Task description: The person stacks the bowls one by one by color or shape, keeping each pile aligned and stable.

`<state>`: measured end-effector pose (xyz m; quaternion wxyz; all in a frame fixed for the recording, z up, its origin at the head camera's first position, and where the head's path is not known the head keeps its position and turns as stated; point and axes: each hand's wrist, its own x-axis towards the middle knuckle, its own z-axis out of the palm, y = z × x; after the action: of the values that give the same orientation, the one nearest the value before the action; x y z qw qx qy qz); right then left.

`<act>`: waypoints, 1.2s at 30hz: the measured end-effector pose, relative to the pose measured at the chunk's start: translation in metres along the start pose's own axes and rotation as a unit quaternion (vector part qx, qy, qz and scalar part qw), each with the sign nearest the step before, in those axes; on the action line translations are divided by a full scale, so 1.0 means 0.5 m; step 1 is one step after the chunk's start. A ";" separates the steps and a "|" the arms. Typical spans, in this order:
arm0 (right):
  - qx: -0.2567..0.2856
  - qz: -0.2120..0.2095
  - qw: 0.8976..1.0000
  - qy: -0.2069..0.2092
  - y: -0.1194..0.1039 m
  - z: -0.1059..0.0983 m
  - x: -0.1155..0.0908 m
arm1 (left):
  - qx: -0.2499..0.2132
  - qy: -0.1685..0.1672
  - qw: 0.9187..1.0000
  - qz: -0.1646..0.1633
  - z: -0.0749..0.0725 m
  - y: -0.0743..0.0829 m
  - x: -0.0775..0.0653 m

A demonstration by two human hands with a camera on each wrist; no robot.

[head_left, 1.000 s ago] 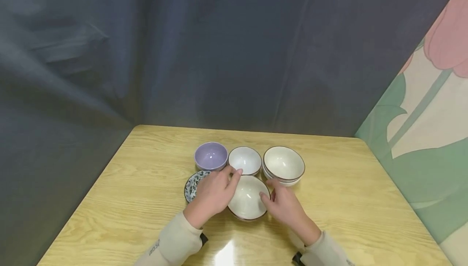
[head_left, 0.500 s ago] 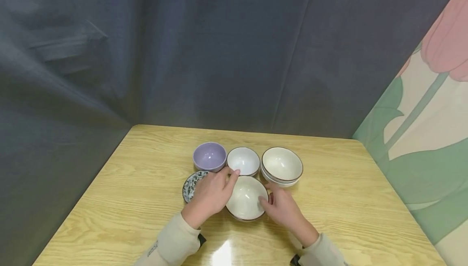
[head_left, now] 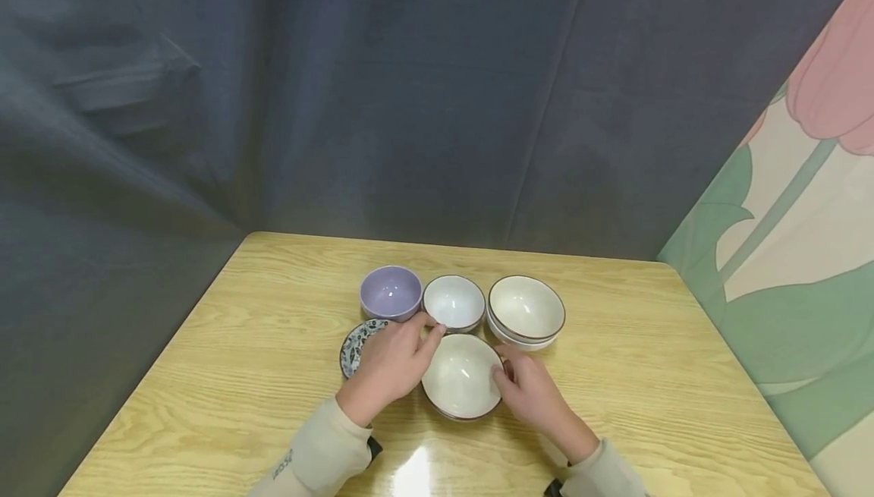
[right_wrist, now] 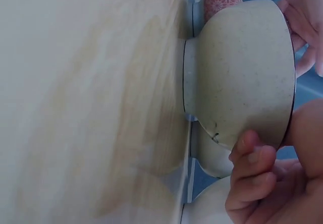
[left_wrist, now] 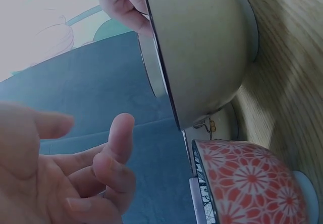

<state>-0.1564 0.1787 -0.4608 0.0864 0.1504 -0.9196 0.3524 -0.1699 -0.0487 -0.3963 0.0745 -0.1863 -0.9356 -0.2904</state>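
My right hand [head_left: 538,391] pinches the right rim of a cream bowl [head_left: 459,379] with a brown edge, thumb inside and fingers on the outer wall [right_wrist: 242,72]. That bowl sits upright at the front of the group. Over the patterned bowl [head_left: 351,353] hovers my left hand [head_left: 394,359], its fingers loosely bent and apart from the cream bowl [left_wrist: 202,47] in the left wrist view. Red with white flowers outside, the patterned bowl [left_wrist: 257,183] has a dark floral inside and is partly hidden by the left hand. Behind the cream bowl stands a smaller white bowl [head_left: 454,303].
A purple bowl [head_left: 391,292] stands at the back left of the group. At the back right is a stack of cream bowls [head_left: 526,307]. The wooden table [head_left: 649,375] ends at a dark curtain [head_left: 437,102] behind, with a floral-patterned surface [head_left: 812,269] on the right.
The cream bowl has shifted slightly toward me and a little right with my right hand, widening its gap from the white bowl. My left hand stays nearly in place.
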 end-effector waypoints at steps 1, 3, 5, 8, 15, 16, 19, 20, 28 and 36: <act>0.003 -0.005 1.000 0.000 0.001 -0.002 -0.002 | 0.001 0.001 1.000 0.003 0.001 0.000 0.000; 0.004 -0.016 1.000 -0.001 0.002 -0.006 -0.004 | 0.005 0.004 1.000 0.007 0.002 -0.002 -0.001; 0.004 -0.024 1.000 -0.003 0.003 -0.010 -0.007 | 0.007 0.007 1.000 0.010 0.004 -0.003 0.000; -0.001 -0.031 1.000 -0.006 0.002 -0.018 -0.011 | 0.007 0.005 1.000 0.013 0.007 -0.004 0.001; -0.008 -0.047 0.999 -0.005 0.004 -0.030 -0.017 | 0.010 -0.012 1.000 0.016 0.012 -0.004 0.001; -0.009 -0.050 0.999 -0.004 0.005 -0.030 -0.017 | 0.008 -0.015 1.000 0.019 0.014 -0.004 0.001; -0.014 -0.058 0.998 -0.003 0.007 -0.031 -0.019 | 0.005 -0.024 0.999 0.025 0.017 -0.004 0.000; -0.015 -0.058 0.998 -0.003 0.008 -0.032 -0.019 | 0.007 -0.026 0.999 0.027 0.018 -0.003 0.000; -0.006 -0.054 0.998 -0.010 0.003 -0.046 -0.017 | 0.007 -0.036 0.999 0.038 0.018 0.001 -0.003; -0.005 -0.048 0.999 -0.016 -0.009 -0.064 -0.017 | 0.007 -0.057 0.998 0.039 0.023 0.001 -0.004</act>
<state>-0.1452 0.1992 -0.4366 0.0894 0.2000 -0.9144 0.3403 -0.1683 -0.0424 -0.4059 0.0336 -0.2379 -0.9326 -0.2692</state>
